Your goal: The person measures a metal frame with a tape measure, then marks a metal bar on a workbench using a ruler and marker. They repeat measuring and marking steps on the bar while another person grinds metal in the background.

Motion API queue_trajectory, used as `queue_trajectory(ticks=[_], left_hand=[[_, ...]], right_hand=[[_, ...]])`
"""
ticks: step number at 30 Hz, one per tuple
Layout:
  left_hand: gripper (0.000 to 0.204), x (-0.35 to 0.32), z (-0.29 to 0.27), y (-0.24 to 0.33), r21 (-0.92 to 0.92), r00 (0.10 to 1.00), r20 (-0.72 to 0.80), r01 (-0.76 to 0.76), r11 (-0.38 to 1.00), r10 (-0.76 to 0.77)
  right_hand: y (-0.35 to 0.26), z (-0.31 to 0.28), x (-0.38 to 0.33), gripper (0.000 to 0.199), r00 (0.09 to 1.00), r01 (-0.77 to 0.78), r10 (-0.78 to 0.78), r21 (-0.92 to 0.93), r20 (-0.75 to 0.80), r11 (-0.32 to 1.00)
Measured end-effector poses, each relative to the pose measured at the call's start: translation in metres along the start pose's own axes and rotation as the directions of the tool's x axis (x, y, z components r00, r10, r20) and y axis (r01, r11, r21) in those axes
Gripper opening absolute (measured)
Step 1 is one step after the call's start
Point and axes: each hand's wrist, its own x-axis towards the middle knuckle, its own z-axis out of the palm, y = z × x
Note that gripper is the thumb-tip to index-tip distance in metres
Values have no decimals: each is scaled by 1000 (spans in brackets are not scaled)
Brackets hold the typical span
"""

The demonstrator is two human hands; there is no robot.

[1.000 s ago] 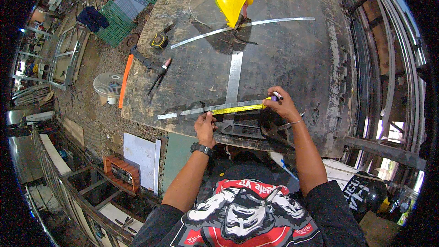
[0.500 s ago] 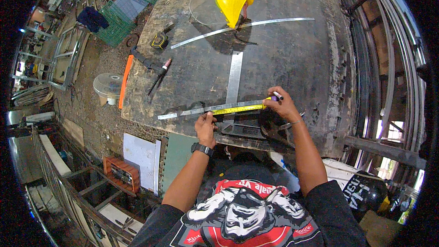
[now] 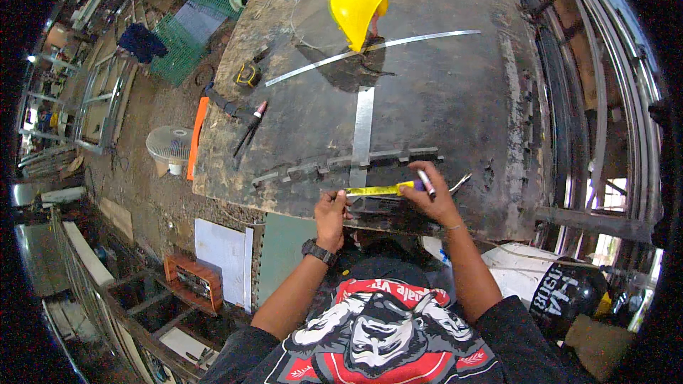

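Note:
A yellow tape measure blade (image 3: pixel 373 190) is drawn out between my hands, over the near edge of the dark work table (image 3: pixel 441 99). My left hand (image 3: pixel 329 219) pinches the blade's free end. My right hand (image 3: pixel 435 206) is closed around the tape's case (image 3: pixel 413 186), mostly hidden by the fingers, and also holds a marker pen (image 3: pixel 427 183) with a white barrel. Just beyond the blade lies a long narrow strip (image 3: pixel 306 168), uneven and dark in look. A flat silver metal bar (image 3: pixel 363 124) runs away from me, meeting that strip.
A thin silver strip (image 3: pixel 420 38) lies farther back beside a yellow welding face shield (image 3: pixel 352 11). At the table's left are another tape measure (image 3: pixel 247 74) and a torch-like tool (image 3: pixel 250 128). A fan (image 3: pixel 171 144) stands left; a black gas cylinder (image 3: pixel 569 295) is at lower right.
Both hands have drawn back toward me, taking the tape measure off the narrow strip. The stretch of blade between them is shorter. The pen in my right hand has swung to a steeper angle.

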Motion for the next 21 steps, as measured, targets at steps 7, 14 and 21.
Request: queue_trajectory(ticks=[7,14,21], left_hand=[[24,-14,13,3,134,973,230,-9,991,-22],[32,-21,6,28,218,906,398,55,974,-141],[37,-28,-7,54,12,739,571,426,905,-356]], right_hand=[[-33,56,-34,53,993,-49,67,178,-96,983],[-51,84,-50,54,970,-69,157,408,-184,910],[-72,119,-57,59,898,233,-213,5,-386,973]])
